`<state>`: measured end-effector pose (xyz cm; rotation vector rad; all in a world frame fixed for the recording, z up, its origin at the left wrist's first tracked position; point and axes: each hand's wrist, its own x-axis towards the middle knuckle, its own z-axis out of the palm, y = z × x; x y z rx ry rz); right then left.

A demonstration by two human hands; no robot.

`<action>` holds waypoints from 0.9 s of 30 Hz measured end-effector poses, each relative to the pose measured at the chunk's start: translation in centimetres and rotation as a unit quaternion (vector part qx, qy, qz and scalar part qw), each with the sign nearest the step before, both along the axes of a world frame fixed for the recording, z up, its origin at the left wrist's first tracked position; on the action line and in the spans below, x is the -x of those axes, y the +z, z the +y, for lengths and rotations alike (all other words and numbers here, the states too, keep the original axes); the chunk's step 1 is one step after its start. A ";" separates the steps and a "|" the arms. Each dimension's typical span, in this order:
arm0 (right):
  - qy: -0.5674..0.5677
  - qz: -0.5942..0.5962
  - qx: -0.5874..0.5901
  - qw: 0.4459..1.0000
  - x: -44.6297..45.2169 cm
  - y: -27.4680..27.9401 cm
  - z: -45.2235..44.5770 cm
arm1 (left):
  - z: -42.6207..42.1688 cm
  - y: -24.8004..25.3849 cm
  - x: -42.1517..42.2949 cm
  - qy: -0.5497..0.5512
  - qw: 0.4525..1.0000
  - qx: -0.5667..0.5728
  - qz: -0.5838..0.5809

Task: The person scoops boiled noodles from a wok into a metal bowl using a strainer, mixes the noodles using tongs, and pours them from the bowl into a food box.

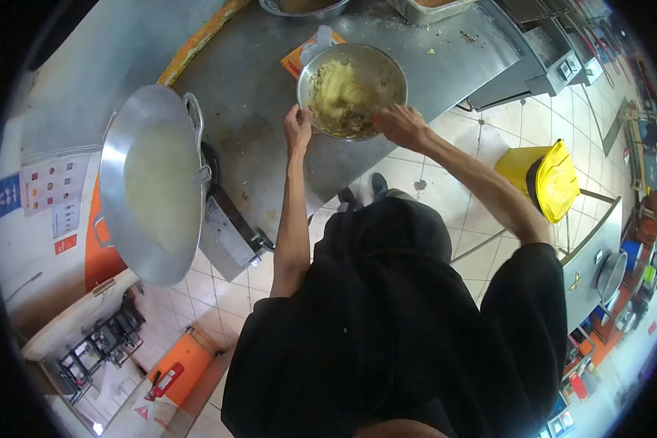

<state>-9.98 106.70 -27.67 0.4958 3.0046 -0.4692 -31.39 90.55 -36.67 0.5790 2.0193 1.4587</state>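
Note:
A steel mixing bowl (399, 79) stands near the front edge of the metal worktop, tilted slightly towards me. Inside it is a soft yellow mash (336, 89), smeared in the middle, with dark brown bits (355, 120) along the near side. My left hand (297, 131) grips the bowl's near-left rim, thumb up against it. At the near-right rim my right hand (404, 126) is closed and blurred by motion. A hint of reddish orange shows at its fingers, but what it holds is too smeared to name.
A wide pan of pale liquid (160, 190) stands at left. Behind the bowl are an orange box (293, 61), a second metal bowl (304, 13) and a metal tray (434, 11). A yellow bin (555, 182) stands on the tiled floor at right.

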 end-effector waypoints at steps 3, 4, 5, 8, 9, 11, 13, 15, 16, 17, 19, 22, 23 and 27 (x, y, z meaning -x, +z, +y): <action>0.025 -0.154 0.000 0.988 -2.0 4.0 1.8 | -0.5 -0.8 0.7 -0.015 0.998 -0.007 0.065; -0.046 -0.171 0.039 0.983 -1.2 6.2 2.6 | -0.6 -0.3 0.1 -0.018 0.998 -0.002 0.062; -0.066 -0.153 0.023 0.986 -0.3 5.7 1.9 | -0.4 0.4 -0.4 -0.022 0.998 0.000 0.060; 0.007 -0.030 -0.047 0.998 0.3 -0.9 -1.5 | 0.1 1.1 -1.4 0.003 1.000 -0.014 0.015; 0.026 -0.019 -0.027 0.999 -0.9 0.7 -2.2 | 0.1 1.2 -1.1 0.022 0.999 -0.024 -0.004; 0.006 -0.142 0.009 0.990 -2.6 4.2 0.8 | -0.8 1.1 -0.2 -0.002 0.999 -0.032 -0.020; -0.053 -0.157 0.005 0.986 -1.5 3.7 2.1 | -1.1 0.0 0.6 -0.022 0.997 -0.041 0.064; -0.080 -0.127 -0.052 0.987 0.6 0.6 -0.7 | -0.1 -2.7 1.1 -0.047 0.965 -0.049 0.252; -0.043 -0.094 -0.100 0.990 0.6 -1.3 -2.2 | -0.1 -2.1 0.6 -0.046 0.976 -0.029 0.212; -0.030 -0.075 -0.074 0.994 -0.3 0.1 -1.8 | -0.1 -0.6 0.5 -0.037 0.983 -0.011 0.178; 0.008 -0.047 -0.021 0.999 -3.9 5.0 0.6 | -1.0 1.9 0.5 -0.020 0.992 -0.003 0.123; -0.102 -0.152 -0.018 0.983 -3.6 6.7 3.9 | -1.9 2.3 -1.5 -0.021 0.996 -0.022 0.087; -0.126 -0.134 -0.003 0.983 -3.0 7.4 3.8 | -1.8 2.2 -2.0 -0.012 0.995 -0.017 0.101; -0.089 -0.085 -0.027 0.992 -5.4 14.3 4.3 | -2.4 -0.6 -1.8 -0.017 0.979 -0.081 0.185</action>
